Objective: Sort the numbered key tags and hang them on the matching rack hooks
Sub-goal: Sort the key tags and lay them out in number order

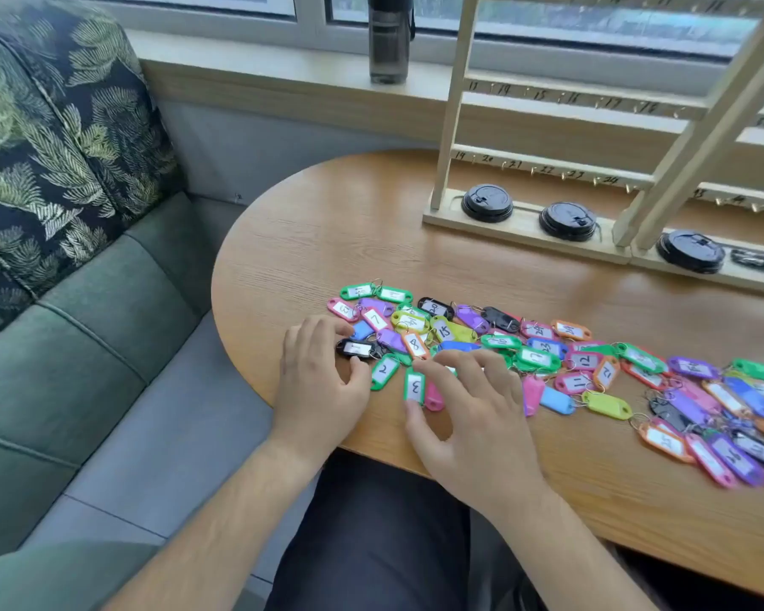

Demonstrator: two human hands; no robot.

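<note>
Several coloured key tags (534,346) with handwritten numbers lie in a heap along the wooden table (327,222). My left hand (318,381) sits at the heap's left end, index finger and thumb curled either side of a black tag (359,348). My right hand (473,412) spreads over the tags beside it, its thumb and index fingertip at the two ends of a green tag marked 3 (414,385). A green tag marked 2 (384,370) lies between my hands. The wooden hook rack (548,103) with numbered bare hooks stands at the back right.
Black cup lids (486,202) rest on the rack's base. A dark water bottle (389,37) stands on the windowsill. A green sofa (84,302) with a leaf-print cushion (40,147) is at the left. More tags spread to the right edge of view.
</note>
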